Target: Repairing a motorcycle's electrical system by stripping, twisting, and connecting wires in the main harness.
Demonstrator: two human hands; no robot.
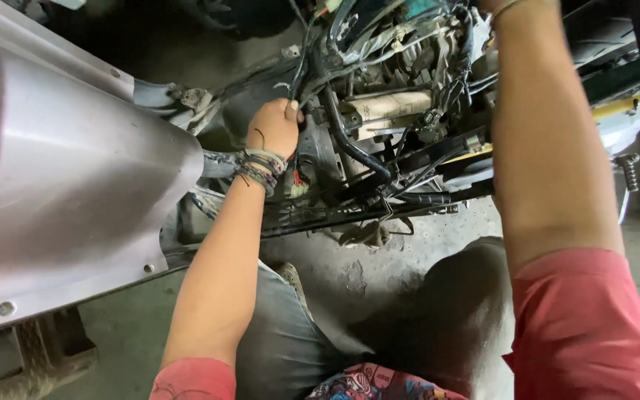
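While the person crouches over the stripped machine, the findings read as follows
Left hand: the left hand (pixel 274 127) is curled into a fist, fingers closed around thin black wires (pixel 299 74) at the near edge of the exposed engine bay; which strand it grips cannot be told
Left wrist: a stack of braided cord bracelets (pixel 261 169) sits just below the hand
Right hand: the right forearm (pixel 550 141) runs up past the top edge of view; the hand is out of sight, so its finger state cannot be told
Engine: the grimy exposed metal engine with tangled cables (pixel 394 96) lies ahead of both arms, a thick black rubber hose (pixel 350 141) curving just right of the left hand
Body panel: a large silver-grey curved panel (pixel 68 178) fills the left side
Floor: dusty grey concrete floor (pixel 438 237) under the frame
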